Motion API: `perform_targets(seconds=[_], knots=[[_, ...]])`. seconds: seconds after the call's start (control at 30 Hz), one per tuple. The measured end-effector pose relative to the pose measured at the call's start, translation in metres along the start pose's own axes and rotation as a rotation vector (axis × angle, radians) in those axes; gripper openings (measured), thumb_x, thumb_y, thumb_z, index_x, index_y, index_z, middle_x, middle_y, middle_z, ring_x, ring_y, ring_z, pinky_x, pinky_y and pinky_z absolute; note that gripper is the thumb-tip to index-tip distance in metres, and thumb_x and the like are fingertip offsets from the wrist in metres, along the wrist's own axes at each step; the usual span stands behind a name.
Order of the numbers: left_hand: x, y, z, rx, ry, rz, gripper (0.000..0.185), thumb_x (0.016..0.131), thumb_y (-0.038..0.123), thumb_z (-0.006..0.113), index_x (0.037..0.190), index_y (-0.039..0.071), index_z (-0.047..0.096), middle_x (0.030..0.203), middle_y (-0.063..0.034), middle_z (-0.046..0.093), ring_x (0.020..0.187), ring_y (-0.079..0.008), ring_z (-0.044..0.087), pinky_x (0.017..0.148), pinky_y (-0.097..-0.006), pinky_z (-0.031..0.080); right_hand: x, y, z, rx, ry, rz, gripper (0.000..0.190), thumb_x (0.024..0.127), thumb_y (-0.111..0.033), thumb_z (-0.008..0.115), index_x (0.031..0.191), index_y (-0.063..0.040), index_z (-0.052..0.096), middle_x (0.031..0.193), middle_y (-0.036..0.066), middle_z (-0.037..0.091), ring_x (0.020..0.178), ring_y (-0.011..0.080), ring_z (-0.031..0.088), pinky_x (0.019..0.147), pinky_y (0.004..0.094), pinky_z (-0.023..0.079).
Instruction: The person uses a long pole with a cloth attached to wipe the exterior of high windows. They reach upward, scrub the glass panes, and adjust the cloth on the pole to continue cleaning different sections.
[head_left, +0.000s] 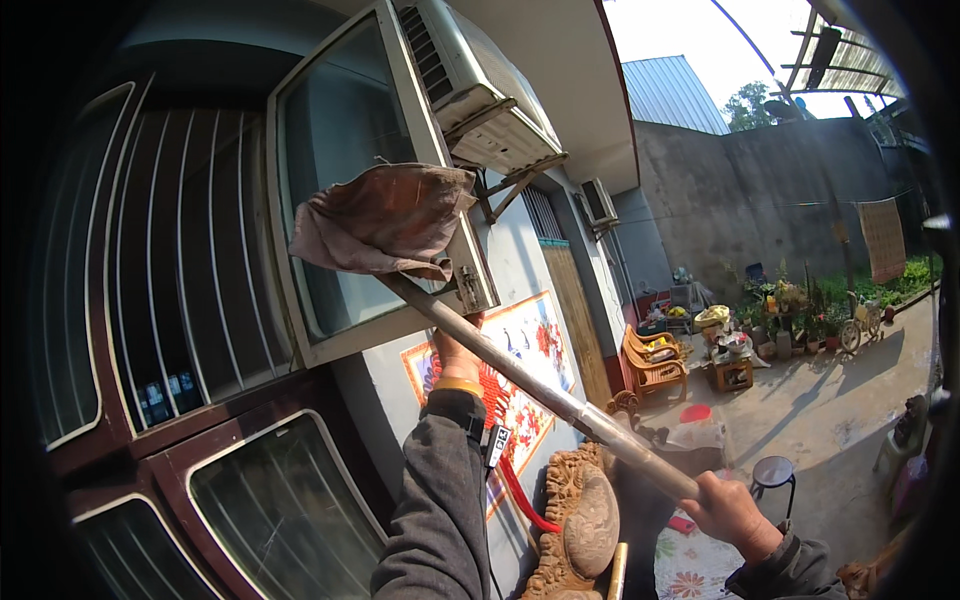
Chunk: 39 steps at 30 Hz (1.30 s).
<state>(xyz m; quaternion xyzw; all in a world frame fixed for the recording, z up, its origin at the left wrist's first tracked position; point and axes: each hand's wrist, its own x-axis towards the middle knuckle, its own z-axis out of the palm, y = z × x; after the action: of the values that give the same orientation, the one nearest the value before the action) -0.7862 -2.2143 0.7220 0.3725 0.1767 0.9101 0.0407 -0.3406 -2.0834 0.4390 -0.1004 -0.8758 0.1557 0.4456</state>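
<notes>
A long pole (517, 369) runs diagonally through the view, with a worn brownish cloth (386, 217) draped over its upper end. The cloth lies against or just before the glass pane of an outward-opened window sash (341, 112). My right hand (724, 506) is closed around the pole's lower end. My left hand (459, 352) is raised to the lower corner of the sash, near its frame; the pole and sash hide its fingertips, so its hold cannot be told. A yellowish bangle and a dark band are on the left wrist.
An air-conditioner outdoor unit (487, 90) juts out above the sash. Barred windows (180, 247) are at left. Below stands a carved wooden seat back (577, 517). Further off are a wooden armchair (652, 364), a round stool (772, 472), a red basin (696, 412) and potted plants.
</notes>
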Motion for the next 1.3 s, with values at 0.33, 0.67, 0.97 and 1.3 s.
perform_targets(seconds=[0.33, 0.67, 0.97, 1.3], knots=[[0.008, 0.003, -0.014, 0.023, -0.06, -0.024, 0.058, 0.095, 0.056, 0.059, 0.115, 0.001, 0.062, 0.097, -0.0145, 0.074, 0.078, -0.0276, 0.073, 0.073, -0.0377, 0.063, -0.048, -0.03, 0.098, 0.324, -0.009, 0.009, 0.02, 0.094, -0.019, 0.066, 0.104, -0.003, 0.061, 0.066, 0.016, 0.056, 0.056, 0.0334, 0.057, 0.052, 0.0383, 0.046], [0.002, 0.007, -0.008, 0.074, -0.03, -0.071, 0.056, 0.098, 0.057, 0.055, 0.115, 0.004, 0.06, 0.102, -0.01, 0.069, 0.091, -0.0255, 0.069, 0.084, -0.0394, 0.06, -0.026, -0.025, 0.101, 0.523, 0.167, 0.086, 0.028, 0.087, -0.021, 0.075, 0.1, -0.003, 0.057, 0.069, 0.013, 0.062, 0.059, 0.0259, 0.063, 0.056, 0.0357, 0.049], [0.0, 0.011, -0.004, 0.096, -0.037, -0.089, 0.059, 0.099, 0.057, 0.053, 0.12, 0.003, 0.061, 0.103, -0.0123, 0.073, 0.085, -0.0271, 0.072, 0.08, -0.0402, 0.061, 0.002, -0.036, 0.081, 0.737, 0.191, 0.154, 0.021, 0.098, -0.018, 0.063, 0.109, -0.002, 0.055, 0.07, 0.007, 0.056, 0.063, 0.0134, 0.053, 0.059, 0.031, 0.046], [0.006, 0.009, -0.013, 0.118, -0.137, -0.078, 0.06, 0.098, 0.058, 0.054, 0.119, 0.002, 0.061, 0.096, -0.0123, 0.072, 0.077, -0.0253, 0.071, 0.07, -0.0345, 0.061, 0.024, -0.022, 0.068, 0.63, 0.178, 0.213, 0.016, 0.1, -0.017, 0.061, 0.107, -0.004, 0.053, 0.069, 0.006, 0.055, 0.06, 0.0126, 0.052, 0.057, 0.0295, 0.045]])
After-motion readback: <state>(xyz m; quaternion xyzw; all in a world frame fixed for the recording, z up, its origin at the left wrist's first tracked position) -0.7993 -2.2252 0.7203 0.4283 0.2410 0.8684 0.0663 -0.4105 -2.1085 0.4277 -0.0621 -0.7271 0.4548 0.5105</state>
